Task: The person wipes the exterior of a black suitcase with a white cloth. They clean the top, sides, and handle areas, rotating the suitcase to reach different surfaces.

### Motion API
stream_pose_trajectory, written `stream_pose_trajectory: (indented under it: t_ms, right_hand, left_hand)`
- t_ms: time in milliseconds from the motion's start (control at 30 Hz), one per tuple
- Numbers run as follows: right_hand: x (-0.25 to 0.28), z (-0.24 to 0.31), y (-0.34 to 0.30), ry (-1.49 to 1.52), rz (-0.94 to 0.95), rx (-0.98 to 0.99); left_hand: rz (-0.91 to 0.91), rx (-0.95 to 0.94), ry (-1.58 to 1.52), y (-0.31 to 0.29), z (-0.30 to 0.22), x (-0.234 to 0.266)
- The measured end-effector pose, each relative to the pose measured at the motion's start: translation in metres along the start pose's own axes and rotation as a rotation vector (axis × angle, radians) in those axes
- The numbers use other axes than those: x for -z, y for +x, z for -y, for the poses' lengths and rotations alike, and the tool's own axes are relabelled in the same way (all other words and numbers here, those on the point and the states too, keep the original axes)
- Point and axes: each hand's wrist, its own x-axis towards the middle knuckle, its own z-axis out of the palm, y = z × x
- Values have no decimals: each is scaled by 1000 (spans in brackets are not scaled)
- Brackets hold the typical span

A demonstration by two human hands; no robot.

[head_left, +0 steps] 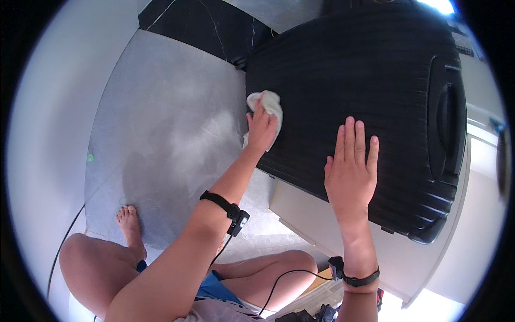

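A large black suitcase [332, 70] with a ribbed shell and a side handle [446, 118] fills the right half of the view. At its left end, my left hand [262, 129] presses a white cloth [272, 101] against the shell, fingers curled over the fabric. My right hand [351, 166] lies flat on the suitcase nearer to me, fingers stretched out and holding nothing. Each arm wears a black strap with a small device on it.
Grey tiled floor [166, 102] stretches to the left, bounded by a pale wall [48, 123]. A black marbled strip [209, 27] runs along the far side. Beside the suitcase stands a white cabinet [306, 214]. My bare foot [127, 220] rests on the floor, and thin cables hang from the arm devices.
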Motion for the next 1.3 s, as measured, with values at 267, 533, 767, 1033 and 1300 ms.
stream_pose_trajectory:
  t_ms: [267,533,767,1033,1300]
  right_hand:
    - [-2,4,-9,-64,46,29]
    - [-5,2,-17,-89,5,90]
    - [-2,0,-19,-121,33,105]
    - [-8,1,-27,-102,35,121]
    - [-11,3,-26,-87,60,121]
  left_hand:
    - [-14,-857,-29,55,-162,5]
    - [-48,-771,181,94,-181,18]
    - [22,-234,-61,97,-79,13]
    - [100,351,-90,107,68,-10]
    - [211,-190,558,84,58,19]
